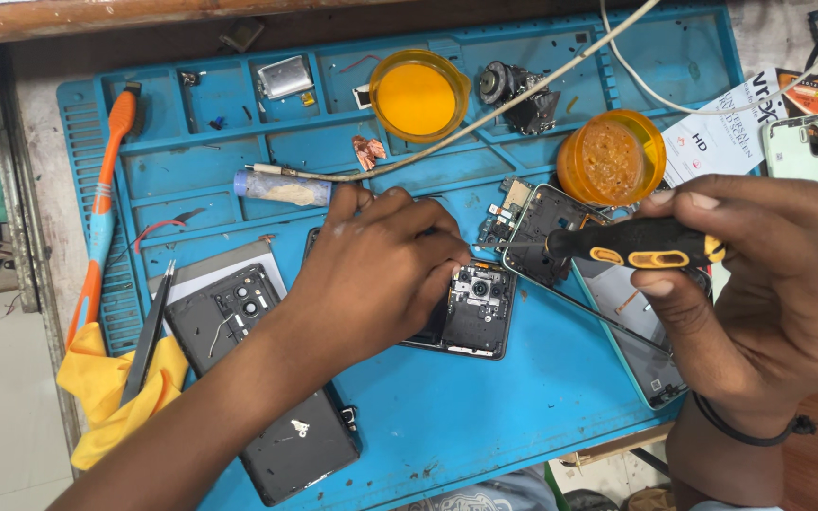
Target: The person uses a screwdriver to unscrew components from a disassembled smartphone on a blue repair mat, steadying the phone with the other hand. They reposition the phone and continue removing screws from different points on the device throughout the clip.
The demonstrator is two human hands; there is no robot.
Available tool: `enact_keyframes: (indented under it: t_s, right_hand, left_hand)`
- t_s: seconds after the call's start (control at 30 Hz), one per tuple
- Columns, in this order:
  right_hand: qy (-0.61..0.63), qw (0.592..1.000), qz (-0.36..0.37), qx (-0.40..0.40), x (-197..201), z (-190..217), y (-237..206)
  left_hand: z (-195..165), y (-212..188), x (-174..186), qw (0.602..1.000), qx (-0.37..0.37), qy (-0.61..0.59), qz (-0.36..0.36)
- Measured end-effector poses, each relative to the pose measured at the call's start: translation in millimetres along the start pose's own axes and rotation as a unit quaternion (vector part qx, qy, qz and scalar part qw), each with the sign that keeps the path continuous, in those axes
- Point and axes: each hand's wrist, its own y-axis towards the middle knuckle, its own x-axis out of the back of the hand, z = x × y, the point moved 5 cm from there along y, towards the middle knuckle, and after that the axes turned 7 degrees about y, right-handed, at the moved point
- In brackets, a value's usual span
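The left hand [376, 270] is lying palm down over an opened phone [471, 312] on the blue mat [485, 416], its fingers curled and pressing the phone flat; only the end with the small camera parts is showing from under the fingers. The right hand [769, 293] is closed around a black and yellow screwdriver [631, 248], thumb and fingers pinching the handle, with the tip pointing left toward the phone's exposed end. The tip itself is too fine to tell whether it is touching a screw.

To do this well, it seems wise to be keeping the screwdriver upright over the screw head, pressing lightly while turning, and holding the phone still so it is not sliding on the mat.

A bare phone frame [560, 237] is lying just beside the phone, partly under the screwdriver. A black back cover [267, 378] is resting at the near left, beside tweezers [149, 331] on a yellow cloth [111, 388]. Farther back, two round orange tubs [418, 95] are sitting on the mat, a white cable [523, 95] is crossing it, and an orange toothbrush [104, 199] is lying along the left edge. The mat is covering most of the counter [30, 161].
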Motion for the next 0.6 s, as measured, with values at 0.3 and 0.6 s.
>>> enact_keyframes:
  t_s: [0.3,0.6]
  right_hand:
    - [-0.018,1.0,0.007,0.016,-41.3,2.2,-19.8]
    - [-0.043,0.998,0.025,0.044,22.5,80.7,106.6]
  left_hand:
    - [22.1,-48.5,-6.1,0.992,-0.068,0.111,-0.001]
    - [-13.9,40.0,118.6,0.993,-0.056,0.102,-0.011]
